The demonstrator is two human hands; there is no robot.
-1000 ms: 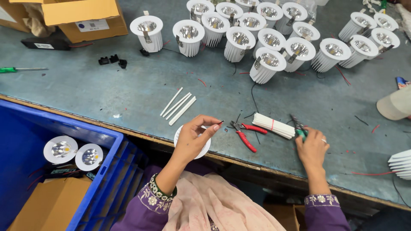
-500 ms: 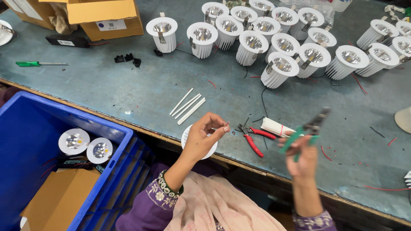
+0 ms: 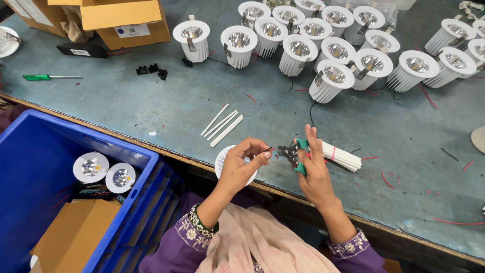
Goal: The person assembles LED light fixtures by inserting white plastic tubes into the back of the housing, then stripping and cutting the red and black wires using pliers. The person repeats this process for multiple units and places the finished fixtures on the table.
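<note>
a white downlight (image 3: 222, 163) is held at the near table edge by the left hand (image 3: 241, 164), whose thumb and forefinger are pinched tight on a thin red wire (image 3: 270, 149) coming off the lamp. the lamp body itself is mostly hidden under the palm; only part of its finned rim is seen. a pair of green-handled wire strippers (image 3: 293, 151) is gripped in the right hand (image 3: 316, 172), fingers wrapped around the handles, the tool's head brought just beside the wire's free end. whether the tool's blades are closed on the wire cannot be told.

the wire is judged light and limp, easily bent and easily slipped from a loose pinch, so it is best taken close to its tip, as it is here. the lamp is judged stiff and fairly light, with thin fins that offer a safe hold around the rim; the lens face is better left untouched.

a bundle of white sleeves (image 3: 343, 156) lies just behind the right hand, and a few loose white tubes (image 3: 222, 124) lie near the lamp on the grey table (image 3: 126, 106). many more downlights (image 3: 333, 78) stand well apart at the far side. two finished lamps (image 3: 106, 172) rest in the blue crate (image 3: 30, 151) to the left, beside cardboard. a green screwdriver (image 3: 48, 77) lies far left.
</note>
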